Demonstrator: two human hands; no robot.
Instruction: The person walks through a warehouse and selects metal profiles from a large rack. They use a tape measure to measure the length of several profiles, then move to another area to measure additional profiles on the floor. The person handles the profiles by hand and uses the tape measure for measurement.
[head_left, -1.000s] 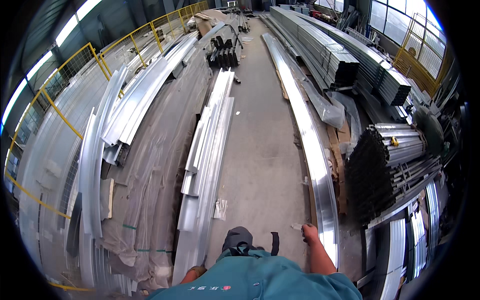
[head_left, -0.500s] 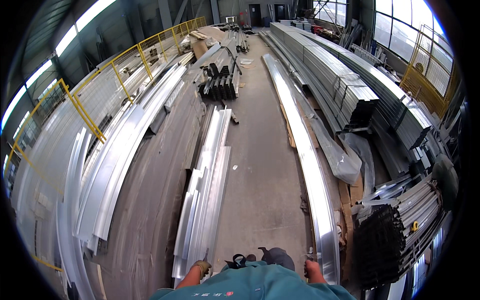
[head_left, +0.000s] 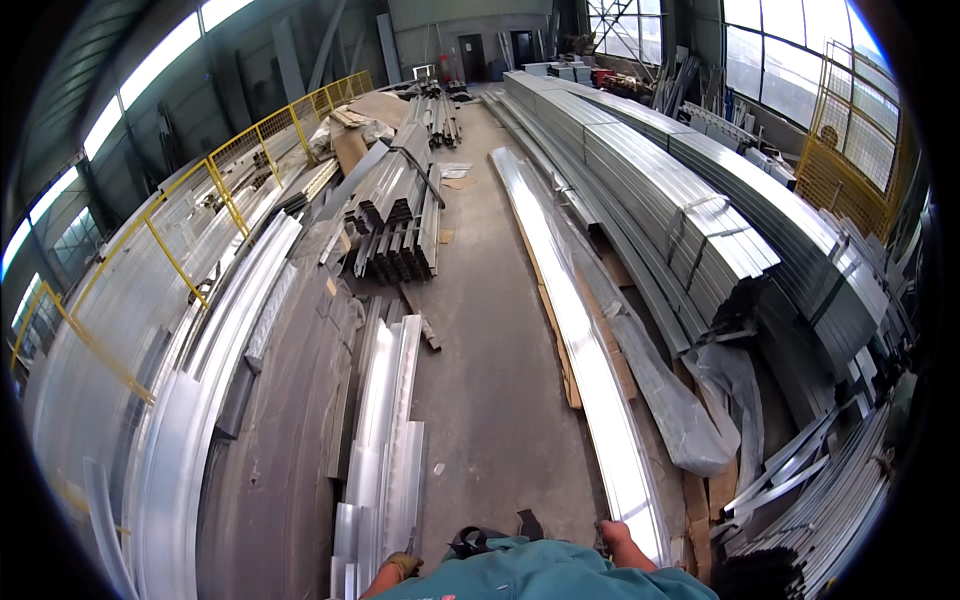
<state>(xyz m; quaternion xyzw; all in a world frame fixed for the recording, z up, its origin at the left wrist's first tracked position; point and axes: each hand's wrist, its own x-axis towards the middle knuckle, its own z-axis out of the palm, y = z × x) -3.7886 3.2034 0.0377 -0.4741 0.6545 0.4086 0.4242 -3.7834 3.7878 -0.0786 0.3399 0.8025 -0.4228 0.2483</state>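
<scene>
My left hand (head_left: 405, 566), in a tan work glove, hangs at the lower edge beside the left stack of silver metal profiles (head_left: 372, 470). Its fingers are curled, and a thin item pokes up from them, too small to name. On the other side, my right hand (head_left: 614, 534) appears bare and closed, close to the long bright metal profile (head_left: 580, 385). What it holds, if anything, is hidden. Whether it touches that profile I cannot tell. Between the hands is my teal jacket (head_left: 540, 575).
A concrete aisle (head_left: 490, 380) runs ahead between the stacks. Bundled channels (head_left: 395, 235) stand on its left; strapped steel bundles (head_left: 640, 160) and crumpled plastic wrap (head_left: 700, 440) line the right. A yellow mesh fence (head_left: 225, 190) is far left. Thin profiles (head_left: 840, 510) lie at lower right.
My view has advanced along the aisle: the bundled channels and the stacks at both sides are nearer and lower in view. Both hands stay at my sides, closed.
</scene>
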